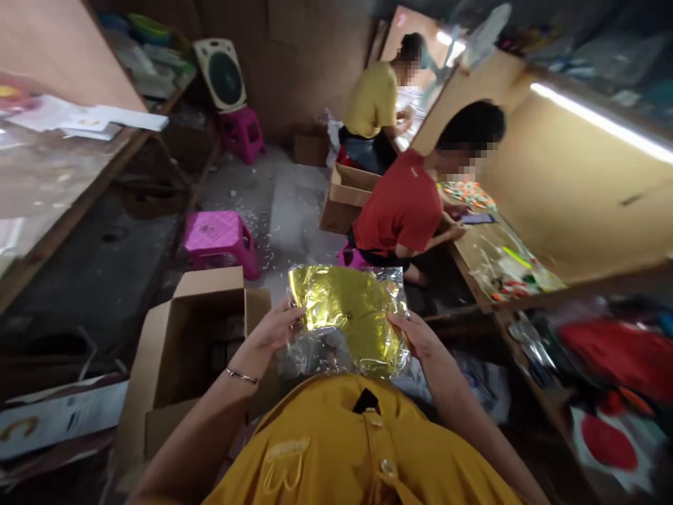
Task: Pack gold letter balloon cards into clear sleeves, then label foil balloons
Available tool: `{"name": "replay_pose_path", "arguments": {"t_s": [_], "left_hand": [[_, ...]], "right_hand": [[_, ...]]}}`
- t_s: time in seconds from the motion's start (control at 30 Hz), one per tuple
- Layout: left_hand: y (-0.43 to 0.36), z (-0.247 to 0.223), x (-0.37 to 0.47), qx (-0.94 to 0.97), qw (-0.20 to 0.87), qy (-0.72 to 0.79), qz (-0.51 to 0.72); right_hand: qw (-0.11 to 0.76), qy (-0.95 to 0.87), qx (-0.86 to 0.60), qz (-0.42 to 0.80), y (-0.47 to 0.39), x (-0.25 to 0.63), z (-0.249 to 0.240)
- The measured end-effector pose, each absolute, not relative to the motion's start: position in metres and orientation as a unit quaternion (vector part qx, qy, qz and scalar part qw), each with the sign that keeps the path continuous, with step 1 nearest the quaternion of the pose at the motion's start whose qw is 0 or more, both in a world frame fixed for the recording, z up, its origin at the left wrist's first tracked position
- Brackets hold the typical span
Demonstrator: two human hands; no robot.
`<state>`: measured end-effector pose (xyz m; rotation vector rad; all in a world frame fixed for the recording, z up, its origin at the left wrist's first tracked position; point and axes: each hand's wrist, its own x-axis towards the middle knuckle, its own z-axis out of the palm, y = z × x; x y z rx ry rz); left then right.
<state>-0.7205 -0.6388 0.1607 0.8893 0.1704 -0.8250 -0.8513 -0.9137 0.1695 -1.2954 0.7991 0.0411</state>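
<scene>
Between my two hands, in front of my chest, is a clear plastic bag with a shiny gold foil sheet (347, 301) inside. The sheet is curved, wide at the left and bending down at the right. My left hand (276, 324) grips the bag's left edge with thumb and fingers. At the right edge my right hand (415, 333) pinches it, thumb on top. The fingers under the bag are partly hidden. Below my left forearm stands an open cardboard box (158, 351), its flaps folded out and some blurred contents deep inside.
Pink plastic stools (218, 235) stand on the littered floor. A person in red (399, 203) sits at a low bench (467, 245) on the right, a person in yellow (371, 102) farther back. Another open carton (336, 207) is beside them. A table (63, 182) runs along the left.
</scene>
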Motion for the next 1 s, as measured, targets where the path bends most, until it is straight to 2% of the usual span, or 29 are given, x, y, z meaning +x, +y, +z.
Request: {"name": "replay_pose_path", "arguments": {"t_s": [0.17,0.37,0.6,0.83,1.0], "left_hand": [[-0.661,0.159,-0.675,0.37,0.878,0.116,-0.279],[-0.657,0.164,-0.619,0.345,0.911,0.185,-0.133],[-0.617,0.136,-0.52,0.325,0.899,0.292,-0.011],[-0.567,0.158,-0.396,0.327,0.891,0.316,-0.002],[-0.542,0.16,-0.335,0.339,0.87,0.354,0.05]], "right_hand": [[0.722,0.301,-0.616,0.085,-0.962,-0.737,0.172],[0.693,0.231,-0.658,0.183,-0.963,-0.6,0.177],[0.672,0.173,-0.67,0.264,-0.905,-0.428,0.174],[0.66,0.162,-0.667,0.304,-0.849,-0.285,0.186],[0.639,0.12,-0.677,0.343,-0.813,-0.204,0.188]]}}
